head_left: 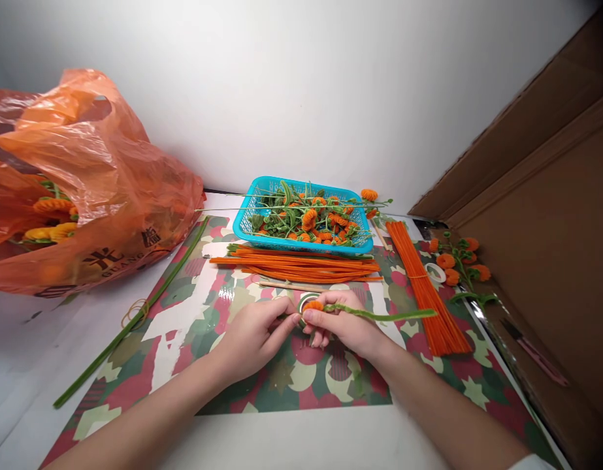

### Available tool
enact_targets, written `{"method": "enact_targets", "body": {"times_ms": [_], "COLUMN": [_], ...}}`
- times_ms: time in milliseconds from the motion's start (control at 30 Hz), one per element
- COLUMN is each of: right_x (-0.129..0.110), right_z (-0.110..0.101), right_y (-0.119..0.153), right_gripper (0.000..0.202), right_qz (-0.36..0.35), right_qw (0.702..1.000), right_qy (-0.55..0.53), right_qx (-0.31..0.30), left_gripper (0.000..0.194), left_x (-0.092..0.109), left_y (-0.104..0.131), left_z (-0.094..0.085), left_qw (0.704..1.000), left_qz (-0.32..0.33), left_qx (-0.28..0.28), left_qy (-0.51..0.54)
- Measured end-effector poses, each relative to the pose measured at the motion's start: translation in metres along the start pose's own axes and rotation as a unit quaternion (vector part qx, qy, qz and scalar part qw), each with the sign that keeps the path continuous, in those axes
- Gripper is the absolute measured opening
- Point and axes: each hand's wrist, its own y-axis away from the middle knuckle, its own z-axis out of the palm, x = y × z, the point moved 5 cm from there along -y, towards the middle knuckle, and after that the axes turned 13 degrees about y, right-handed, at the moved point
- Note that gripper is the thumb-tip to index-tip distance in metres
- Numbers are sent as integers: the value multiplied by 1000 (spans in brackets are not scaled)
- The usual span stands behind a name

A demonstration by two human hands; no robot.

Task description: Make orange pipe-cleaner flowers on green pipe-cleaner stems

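My right hand (347, 326) pinches a small orange chenille-stem pumpkin (312, 305) between thumb and fingers. A green chenille stem (379, 316) runs from the pumpkin across that hand and sticks out to the right. Close beside the pumpkin's left edge, my left hand (262, 336) has thumb and forefinger pressed together; what lies between these fingertips is too small to tell. Just behind the fingertips a round roll (304, 299) is partly hidden. Beyond the hands lies a bundle of loose orange chenille stems (301, 264), with a thin stick (296, 286) in front of it.
Behind stands a blue basket (301, 245) of orange pumpkins and green stems. An orange plastic bag (129, 189) fills the left. Rubber bands (135, 313) lie by long green stems (105, 352). To the right are tied orange stems (428, 294), finished pumpkins (445, 261), and scissors (534, 349) near cardboard (541, 228).
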Motion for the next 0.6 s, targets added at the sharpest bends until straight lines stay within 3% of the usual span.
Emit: {"method": "enact_targets", "body": {"times_ms": [300,600], "right_x": [-7,-9], "right_z": [-3,-3], "right_y": [2,1], "right_gripper": [38,36], "right_qz": [-20,-29], "right_qw": [1000,1000], "right_qy": [1,8], "right_qx": [12,8], "left_gripper": [27,29], "left_x": [3,2], "left_y": [0,0], "left_z": [-4,-8], "left_qw": [999,1000], "left_qz": [14,9], "left_qx": [5,3], "left_qy": [-51,-16]}}
